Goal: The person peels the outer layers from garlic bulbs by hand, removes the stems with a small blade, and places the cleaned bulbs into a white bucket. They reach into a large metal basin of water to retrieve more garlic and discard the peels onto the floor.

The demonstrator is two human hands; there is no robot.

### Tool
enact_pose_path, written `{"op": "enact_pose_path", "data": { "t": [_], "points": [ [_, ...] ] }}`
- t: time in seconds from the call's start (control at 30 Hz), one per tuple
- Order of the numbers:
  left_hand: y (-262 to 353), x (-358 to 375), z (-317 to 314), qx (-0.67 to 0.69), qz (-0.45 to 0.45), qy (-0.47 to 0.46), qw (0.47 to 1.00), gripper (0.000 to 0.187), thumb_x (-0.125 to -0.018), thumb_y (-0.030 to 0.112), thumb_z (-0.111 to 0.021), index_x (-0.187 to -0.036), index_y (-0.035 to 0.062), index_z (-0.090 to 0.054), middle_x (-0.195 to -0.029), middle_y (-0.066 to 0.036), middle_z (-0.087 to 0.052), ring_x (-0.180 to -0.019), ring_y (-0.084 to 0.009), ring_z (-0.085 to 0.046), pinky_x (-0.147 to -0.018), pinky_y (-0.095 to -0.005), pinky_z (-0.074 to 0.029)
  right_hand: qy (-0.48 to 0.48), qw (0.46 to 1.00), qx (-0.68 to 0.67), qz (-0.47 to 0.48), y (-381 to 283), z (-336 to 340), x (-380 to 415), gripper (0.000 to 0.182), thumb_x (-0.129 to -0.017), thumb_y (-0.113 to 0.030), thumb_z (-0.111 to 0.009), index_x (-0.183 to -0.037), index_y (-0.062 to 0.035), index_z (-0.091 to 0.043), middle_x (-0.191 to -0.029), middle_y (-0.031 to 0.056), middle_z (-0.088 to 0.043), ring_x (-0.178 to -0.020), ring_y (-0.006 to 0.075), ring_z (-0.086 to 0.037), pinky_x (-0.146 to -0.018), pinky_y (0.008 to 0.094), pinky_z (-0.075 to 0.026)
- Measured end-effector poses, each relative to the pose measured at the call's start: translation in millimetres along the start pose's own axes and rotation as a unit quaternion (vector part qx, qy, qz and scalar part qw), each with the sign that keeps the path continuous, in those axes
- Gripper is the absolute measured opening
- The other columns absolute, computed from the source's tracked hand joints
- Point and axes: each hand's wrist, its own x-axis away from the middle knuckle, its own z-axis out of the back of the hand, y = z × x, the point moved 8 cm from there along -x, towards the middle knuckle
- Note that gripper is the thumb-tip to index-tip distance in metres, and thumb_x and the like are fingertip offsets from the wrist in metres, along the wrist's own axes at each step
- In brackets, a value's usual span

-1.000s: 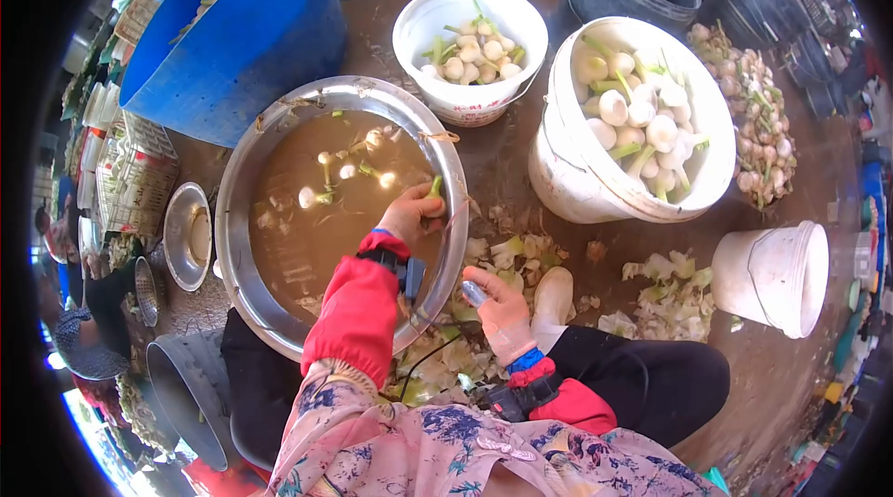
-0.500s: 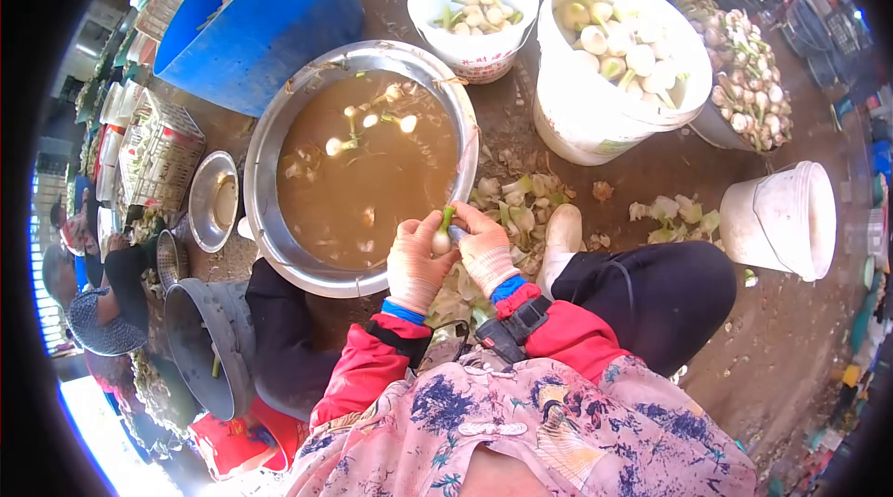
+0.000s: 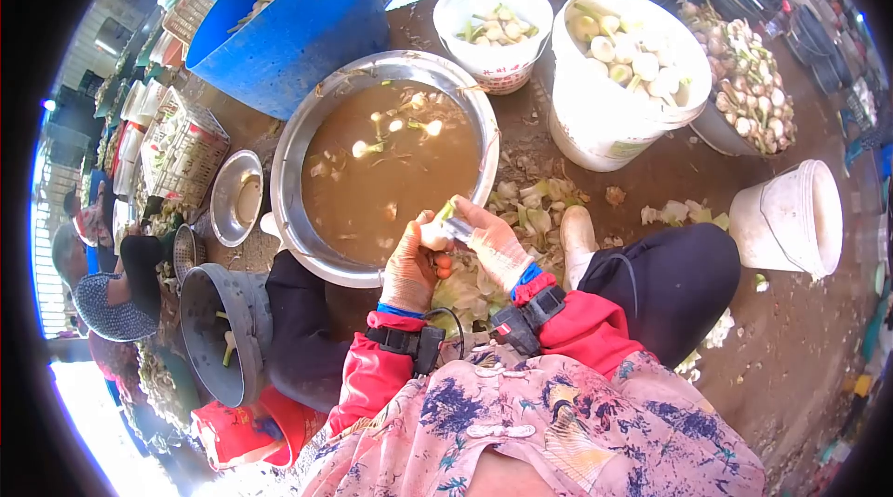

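In the head view, my left hand [image 3: 413,264] is closed round a white garlic bulb [image 3: 433,235] with a short green stem. My right hand [image 3: 491,241] meets it from the right, with a small blade [image 3: 458,229] between its fingers against the bulb. Both hands are above the near right rim of a metal basin [image 3: 288,190] of brown water, where several bulbs [image 3: 370,147] float. Peeled leaves [image 3: 535,208] lie on the ground beyond my right hand.
A white bucket [image 3: 588,125] and a smaller white tub [image 3: 484,60] hold bulbs. A blue tub [image 3: 298,41] stands at upper left, a grey bucket [image 3: 209,339] at lower left, a white bucket [image 3: 777,222] at right. A person [image 3: 121,302] sits at far left.
The view has shifted, so the basin and buckets appear further right. My hands have turned about the bulb, and the blade shows more clearly. Another bulb now shows in the grey bucket.
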Motion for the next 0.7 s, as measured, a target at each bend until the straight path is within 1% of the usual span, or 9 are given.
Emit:
{"op": "enact_pose_path", "data": {
  "t": [0.13, 0.17, 0.2, 0.23, 0.27, 0.33, 0.47, 0.6, 0.7],
  "points": [
    [10.8, 11.8, -3.6, -0.253, -0.058, 0.047, 0.965, 0.07, -0.084, 0.048, -0.068, -0.136, 0.0074, -0.046, -0.103, -0.009, -0.063, -0.071, -0.0178, -0.06, -0.06, -0.03, -0.048, 0.074, 0.993, 0.007, -0.091, 16.9, 11.0, -2.7, 0.049, -0.083, 0.01, -0.046, -0.132, 0.002, -0.053, -0.114, 0.0084, -0.064, -0.093, 0.0127, -0.062, -0.078, 0.0219, -0.049],
    [33.4, 17.5, -14.5, -0.48, -0.245, 0.066, 0.84, 0.074, -0.081, 0.044, -0.073, -0.138, 0.0065, -0.044, -0.101, -0.009, -0.063, -0.072, -0.0161, -0.06, -0.062, -0.0295, -0.049, 0.09, 0.992, -0.056, -0.066, 16.6, 10.8, -2.5, 0.048, -0.082, 0.012, -0.046, -0.128, 0.0019, -0.056, -0.109, 0.0099, -0.066, -0.089, 0.0135, -0.063, -0.077, 0.0225, -0.05],
    [41.8, 31.6, -38.7, -0.657, -0.407, 0.078, 0.629, 0.08, -0.078, 0.04, -0.078, -0.14, 0.0057, -0.042, -0.099, -0.008, -0.064, -0.074, -0.0143, -0.061, -0.064, -0.029, -0.049, 0.09, 0.992, -0.058, -0.065, 17.6, 8.9, -3.0, 0.048, -0.082, 0.012, -0.046, -0.128, 0.0019, -0.056, -0.109, 0.0099, -0.066, -0.089, 0.0135, -0.063, -0.077, 0.0225, -0.05],
    [40.3, 29.4, -32.3, -0.579, -0.402, 0.075, 0.705, 0.08, -0.074, 0.03, -0.083, -0.139, 0.0049, -0.043, -0.1, -0.006, -0.063, -0.077, -0.0117, -0.061, -0.066, -0.0275, -0.05, 0.087, 0.995, -0.03, -0.048, 15.2, 7.4, -4.1, 0.047, -0.081, 0.012, -0.045, -0.126, 0.0021, -0.058, -0.108, 0.01, -0.066, -0.089, 0.0144, -0.063, -0.075, 0.0231, -0.051],
    [37.9, 30.0, -29.3, -0.58, -0.401, 0.075, 0.704, 0.08, -0.074, 0.03, -0.083, -0.139, 0.0049, -0.043, -0.1, -0.006, -0.063, -0.077, -0.0117, -0.061, -0.066, -0.0275, -0.05, 0.084, 0.996, 0.0, -0.033, 12.9, 7.0, -4.2, 0.046, -0.081, 0.013, -0.044, -0.123, 0.0022, -0.06, -0.106, 0.0101, -0.066, -0.089, 0.0152, -0.064, -0.074, 0.0237, -0.052],
    [12.8, 14.9, 2.9, -0.233, -0.137, 0.081, 0.959, 0.08, -0.075, 0.036, -0.081, -0.139, 0.0056, -0.044, -0.106, -0.006, -0.062, -0.078, -0.0101, -0.058, -0.065, -0.0265, -0.049, 0.057, 0.996, -0.045, -0.058, 8.6, -0.5, -2.0, 0.045, -0.081, 0.013, -0.043, -0.12, 0.0028, -0.062, -0.105, 0.0104, -0.066, -0.09, 0.017, -0.065, -0.072, 0.025, -0.053],
    [-6.6, 9.0, -9.6, 0.073, 0.001, -0.016, 0.997, 0.057, -0.087, 0.057, -0.057, -0.118, 0.009, -0.054, -0.087, -0.004, -0.06, -0.061, -0.0117, -0.047, -0.052, -0.0247, -0.039, -0.006, 0.99, -0.114, -0.078, 2.1, -12.7, 4.8, 0.041, -0.082, 0.01, -0.04, -0.115, 0.0018, -0.064, -0.105, 0.0109, -0.067, -0.089, 0.0162, -0.065, -0.073, 0.0254, -0.056],
    [0.0, 5.4, -23.6, 0.125, 0.047, -0.098, 0.986, 0.052, -0.09, 0.058, -0.051, -0.11, 0.0102, -0.055, -0.087, -0.004, -0.059, -0.061, -0.013, -0.047, -0.052, -0.0274, -0.039, -0.036, 0.989, -0.124, -0.068, 4.5, -10.4, 2.3, 0.034, -0.087, 0.007, -0.046, -0.115, 0.0015, -0.063, -0.106, 0.0116, -0.068, -0.086, 0.019, -0.068, -0.069, 0.0286, -0.058],
    [2.0, 0.3, -0.6, -0.004, 0.037, 0.106, 0.994, 0.048, -0.092, 0.055, -0.051, -0.11, 0.0111, -0.054, -0.092, -0.005, -0.059, -0.064, -0.0147, -0.051, -0.056, -0.0289, -0.044, 0.042, 0.998, 0.02, -0.052, -9.0, -3.4, 2.0, 0.041, -0.081, 0.011, -0.043, -0.112, -0.0029, -0.066, -0.105, 0.0075, -0.067, -0.091, 0.016, -0.065, -0.074, 0.0286, -0.055]
  ]
}}
